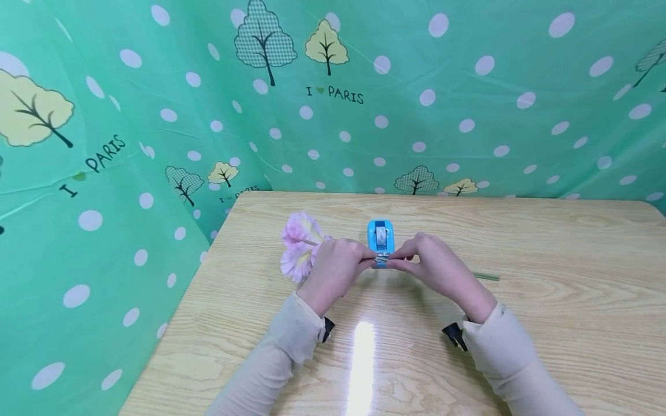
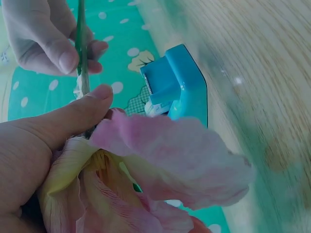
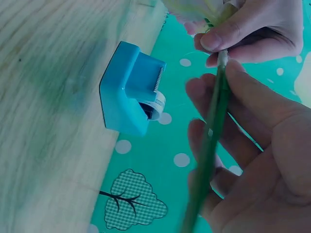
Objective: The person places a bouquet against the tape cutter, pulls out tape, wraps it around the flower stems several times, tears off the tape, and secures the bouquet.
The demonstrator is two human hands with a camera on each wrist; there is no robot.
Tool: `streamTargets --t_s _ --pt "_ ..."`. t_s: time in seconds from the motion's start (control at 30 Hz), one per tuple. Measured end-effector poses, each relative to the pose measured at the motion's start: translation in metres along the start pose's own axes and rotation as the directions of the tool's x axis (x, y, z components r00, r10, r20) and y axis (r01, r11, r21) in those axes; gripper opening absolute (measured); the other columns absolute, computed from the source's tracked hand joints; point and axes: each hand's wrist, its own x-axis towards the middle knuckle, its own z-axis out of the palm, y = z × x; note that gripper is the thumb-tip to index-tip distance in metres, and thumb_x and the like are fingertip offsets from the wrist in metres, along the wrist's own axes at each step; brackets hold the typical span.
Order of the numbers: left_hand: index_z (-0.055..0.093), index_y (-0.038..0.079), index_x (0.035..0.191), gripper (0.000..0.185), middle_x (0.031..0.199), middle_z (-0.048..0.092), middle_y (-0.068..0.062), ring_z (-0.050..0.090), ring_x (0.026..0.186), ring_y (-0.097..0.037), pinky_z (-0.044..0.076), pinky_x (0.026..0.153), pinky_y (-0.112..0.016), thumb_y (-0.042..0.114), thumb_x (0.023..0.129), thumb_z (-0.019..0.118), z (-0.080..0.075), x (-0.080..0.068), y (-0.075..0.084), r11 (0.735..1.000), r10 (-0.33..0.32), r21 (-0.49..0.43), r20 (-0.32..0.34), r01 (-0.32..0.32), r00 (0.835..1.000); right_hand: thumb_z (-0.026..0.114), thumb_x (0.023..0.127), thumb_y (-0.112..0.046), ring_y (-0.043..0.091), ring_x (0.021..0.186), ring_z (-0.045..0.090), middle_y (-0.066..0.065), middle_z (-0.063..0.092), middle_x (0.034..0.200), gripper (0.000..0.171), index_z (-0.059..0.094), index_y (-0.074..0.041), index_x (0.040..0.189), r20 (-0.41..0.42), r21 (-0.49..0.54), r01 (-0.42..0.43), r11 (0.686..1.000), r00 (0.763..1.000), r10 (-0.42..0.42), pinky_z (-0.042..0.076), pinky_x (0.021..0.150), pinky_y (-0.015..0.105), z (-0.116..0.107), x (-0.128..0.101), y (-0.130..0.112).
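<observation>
While hands [image 1: 385, 267] pinch stem, wood-grain table [image 1: 546, 323], green tree-print backdrop [image 1: 416, 86], seemingly plastic

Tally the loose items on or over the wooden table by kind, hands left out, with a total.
Artificial flower, pink petals and green stem, gripped by the left hand and right hand: 1
Blue tape dispenser: 1
Total: 2
</observation>
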Motion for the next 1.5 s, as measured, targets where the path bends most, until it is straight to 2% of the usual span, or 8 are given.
streamTargets --t_s 0.27,0.47,0.7,1.03,1.2,1.33,1.43,1.5 --pt "0.081 0.024 0.091 0.006 0.078 0.073 0.007 0.061 0.065 -0.008 0.048 0.056 -0.022 0.025 0.085 0.079 -0.001 0.000 0.001 1.000 0.009 0.024 0.005 -0.009 1.000 0.076 0.088 -0.018 0.007 0.066 0.054 -0.006 0.075 0.083 0.007 0.081 -0.013 0.090 0.030 -0.050 -0.005 0.999 1.000 0.006 0.047 0.061 0.025 0.004 -0.003 -0.005" --pt "0.079 0.022 0.086 0.006 0.078 0.073 0.007 0.063 0.067 -0.008 0.049 0.058 -0.022 0.023 0.081 0.082 0.000 0.000 0.000 0.999 0.029 0.016 -0.024 -0.029 0.999 0.075 0.088 -0.016 0.004 0.068 0.061 -0.002 0.076 0.084 0.008 0.080 -0.011 0.091 0.037 -0.056 0.005 0.998 0.999 -0.003 0.052 0.064 0.025 0.006 -0.003 -0.009" --pt "0.078 0.020 0.084 0.007 0.080 0.074 0.007 0.063 0.069 -0.009 0.048 0.057 -0.021 0.024 0.081 0.083 -0.002 0.000 0.000 0.995 0.054 0.089 -0.063 -0.048 0.997 0.075 0.089 -0.015 0.006 0.073 0.067 0.000 0.076 0.085 0.008 0.081 -0.010 0.091 -0.004 -0.031 0.026 0.999 1.000 -0.026 0.056 0.066 0.026 0.008 -0.003 -0.008" --pt "0.077 0.013 0.095 0.026 0.094 0.076 0.001 0.068 0.091 -0.015 0.055 0.087 -0.027 0.029 0.076 0.087 -0.008 0.002 0.000 0.973 0.138 0.203 -0.152 -0.105 0.979 0.074 0.089 -0.012 0.004 0.069 0.063 -0.001 0.076 0.086 0.009 0.080 -0.009 0.094 -0.063 0.053 0.066 0.996 0.996 -0.063 0.052 0.062 0.023 0.011 0.000 -0.004" --pt "0.075 0.010 0.106 0.036 0.109 0.074 -0.003 0.064 0.114 -0.020 0.044 0.109 -0.033 0.031 0.079 0.085 -0.013 0.002 0.004 0.966 0.210 0.204 -0.250 -0.160 0.945 0.072 0.092 -0.015 0.006 0.074 0.066 -0.001 0.077 0.089 0.011 0.080 -0.010 0.097 -0.101 0.065 0.025 0.998 0.995 -0.019 0.054 0.066 0.026 0.011 0.000 -0.004" --pt "0.076 0.010 0.104 0.028 0.110 0.074 -0.005 0.065 0.116 -0.021 0.043 0.110 -0.032 0.027 0.083 0.082 -0.015 0.003 0.010 0.948 0.289 0.237 -0.360 -0.213 0.887 0.071 0.093 -0.016 0.008 0.075 0.067 -0.001 0.077 0.090 0.012 0.080 -0.011 0.099 -0.139 0.066 0.021 0.998 0.990 -0.011 0.055 0.067 0.027 0.010 0.001 -0.004" --pt "0.077 0.010 0.100 0.020 0.105 0.075 -0.004 0.068 0.108 -0.019 0.047 0.105 -0.029 0.022 0.085 0.080 -0.015 0.004 0.015 0.932 0.346 0.262 -0.427 -0.252 0.835 0.070 0.093 -0.013 0.009 0.076 0.066 -0.001 0.076 0.089 0.012 0.080 -0.011 0.100 -0.159 0.070 0.027 0.997 0.987 -0.015 0.055 0.068 0.027 0.009 0.001 -0.004" --pt "0.077 0.010 0.099 0.017 0.102 0.075 -0.003 0.069 0.102 -0.017 0.050 0.101 -0.027 0.022 0.086 0.079 -0.014 0.005 0.018 0.924 0.375 0.256 -0.448 -0.286 0.812 0.071 0.092 -0.011 0.009 0.075 0.065 0.000 0.075 0.087 0.012 0.080 -0.010 0.099 -0.169 0.073 0.025 0.997 0.985 -0.012 0.055 0.067 0.026 0.008 0.000 -0.004"
